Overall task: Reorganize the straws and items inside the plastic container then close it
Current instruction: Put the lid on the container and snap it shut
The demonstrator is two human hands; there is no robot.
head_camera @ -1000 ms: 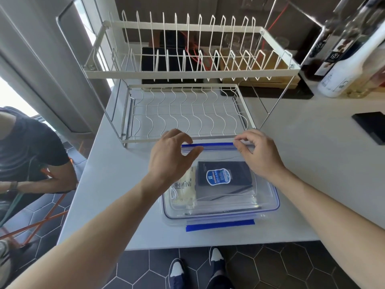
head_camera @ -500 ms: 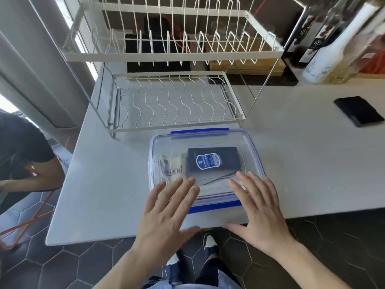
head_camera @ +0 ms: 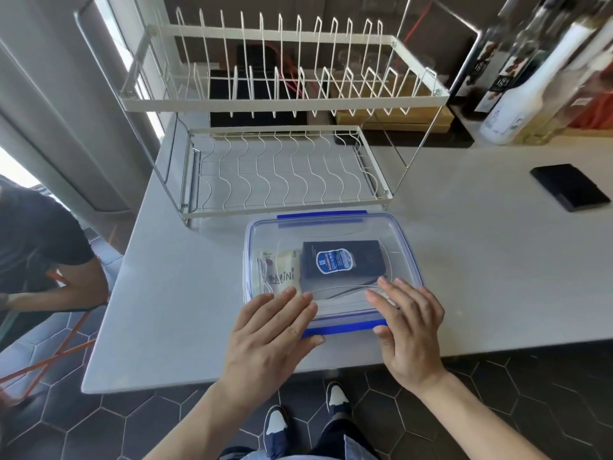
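Now that both hands have left the far clip, left hand [head_camera: 268, 333] and right hand [head_camera: 409, 330] lie open-fingered, gripping nothing, on the lid [head_camera: 331, 234] above the near clip [head_camera: 345, 328], likely next.

clear lidded container [head_camera: 331, 234] on counter; dark box [head_camera: 343, 263], possibly straws inside.

Left hand [head_camera: 268, 336]: lay flat, palm down, fingers extended and together.
Right hand [head_camera: 409, 330]: lay flat, palm down, fingers spread.
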